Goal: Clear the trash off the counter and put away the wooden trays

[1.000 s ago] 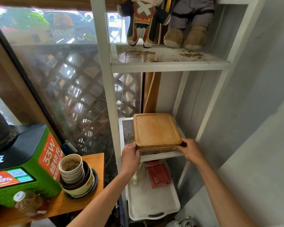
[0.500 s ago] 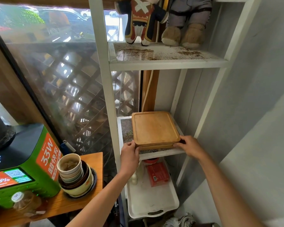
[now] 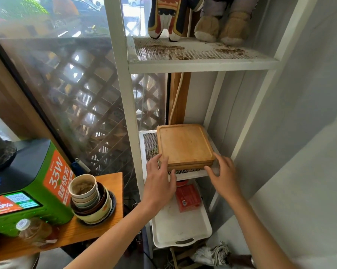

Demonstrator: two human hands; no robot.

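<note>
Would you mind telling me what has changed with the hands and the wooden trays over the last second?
Both hands have let go: the left hand and right hand now have their fingers spread and drawn slightly back from the front corners. The wooden trays slid a little deeper and stay stacked on the mesh shelf.

Wooden trays [image 3: 185,145] are stacked on the middle shelf [image 3: 151,144] of a white rack. The left hand [image 3: 160,183] and right hand [image 3: 223,174] are held open at the near corners. Bowls [image 3: 90,199] are piled on the counter [image 3: 97,232].
</note>
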